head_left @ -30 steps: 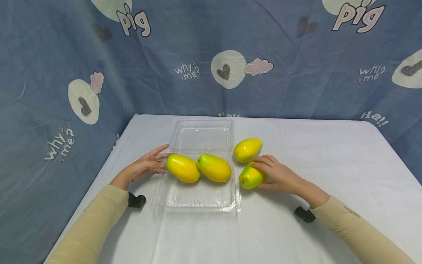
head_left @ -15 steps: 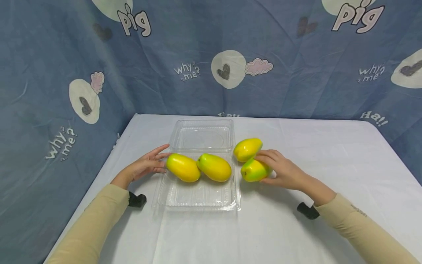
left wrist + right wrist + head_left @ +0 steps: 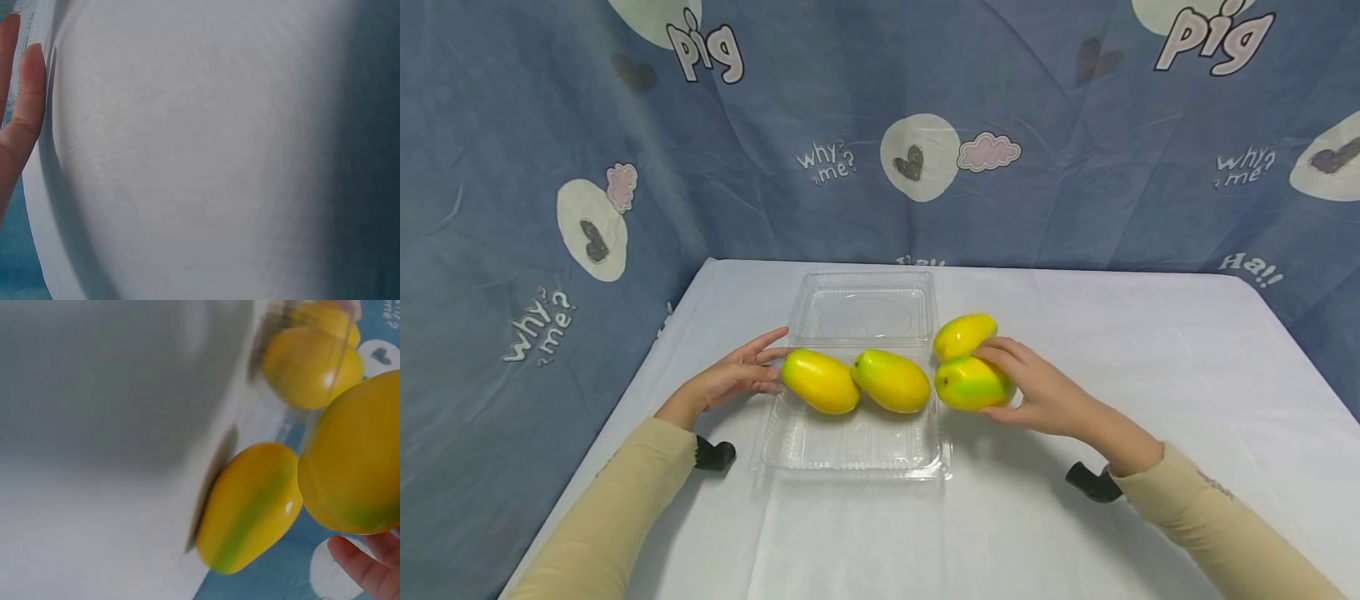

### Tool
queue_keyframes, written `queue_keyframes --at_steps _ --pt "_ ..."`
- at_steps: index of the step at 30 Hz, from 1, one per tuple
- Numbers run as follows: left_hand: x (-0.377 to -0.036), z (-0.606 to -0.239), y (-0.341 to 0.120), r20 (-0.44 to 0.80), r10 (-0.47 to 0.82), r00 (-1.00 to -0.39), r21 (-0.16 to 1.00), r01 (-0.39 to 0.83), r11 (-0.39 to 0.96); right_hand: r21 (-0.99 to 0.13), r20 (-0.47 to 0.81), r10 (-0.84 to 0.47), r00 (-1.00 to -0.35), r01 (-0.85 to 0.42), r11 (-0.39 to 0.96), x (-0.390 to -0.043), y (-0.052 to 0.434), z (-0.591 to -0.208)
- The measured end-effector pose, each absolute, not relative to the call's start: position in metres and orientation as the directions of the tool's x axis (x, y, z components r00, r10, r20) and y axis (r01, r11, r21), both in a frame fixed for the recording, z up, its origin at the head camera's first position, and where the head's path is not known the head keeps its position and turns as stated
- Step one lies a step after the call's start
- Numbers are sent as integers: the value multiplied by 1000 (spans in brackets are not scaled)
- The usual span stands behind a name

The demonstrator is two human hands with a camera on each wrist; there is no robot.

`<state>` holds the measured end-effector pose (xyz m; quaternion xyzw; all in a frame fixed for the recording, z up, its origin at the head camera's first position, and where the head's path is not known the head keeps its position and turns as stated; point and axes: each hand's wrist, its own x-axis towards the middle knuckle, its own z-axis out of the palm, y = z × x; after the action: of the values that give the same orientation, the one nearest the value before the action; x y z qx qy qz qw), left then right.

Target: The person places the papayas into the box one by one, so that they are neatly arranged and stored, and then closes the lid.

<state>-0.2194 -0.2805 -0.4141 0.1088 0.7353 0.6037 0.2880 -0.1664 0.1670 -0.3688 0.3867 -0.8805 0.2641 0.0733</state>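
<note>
Right hand curls its fingers round a green-tinged mango, lifted just off the table beside the clear tray's right edge, probably to clear its rim. Left hand, fingers straight, steadies the tray's left edge. Four mangoes: two in the tray, one held, one behind it.
</note>
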Motion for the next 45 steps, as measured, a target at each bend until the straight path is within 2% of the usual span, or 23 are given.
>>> queue_keyframes --at_steps 3,10,25,36,45 --pt "-220 -414 -279 -289 511 -809 952 -188 242 -404 332 -628 -703 -708 579 -162 161 -364" --pt "-221 -415 -279 -284 520 -806 955 -191 224 -371 400 -602 -691 -723 583 -158 143 -355" --pt "-221 -416 -279 -286 527 -800 956 -198 218 -453 425 -533 -732 -682 574 -153 99 -349" --pt "-223 -416 -279 -289 519 -805 954 -197 226 -443 523 -519 -676 -736 512 -148 75 -349" --pt "-223 -417 -280 -288 523 -802 954 -194 228 -505 479 -481 -735 -678 534 -140 56 -351"
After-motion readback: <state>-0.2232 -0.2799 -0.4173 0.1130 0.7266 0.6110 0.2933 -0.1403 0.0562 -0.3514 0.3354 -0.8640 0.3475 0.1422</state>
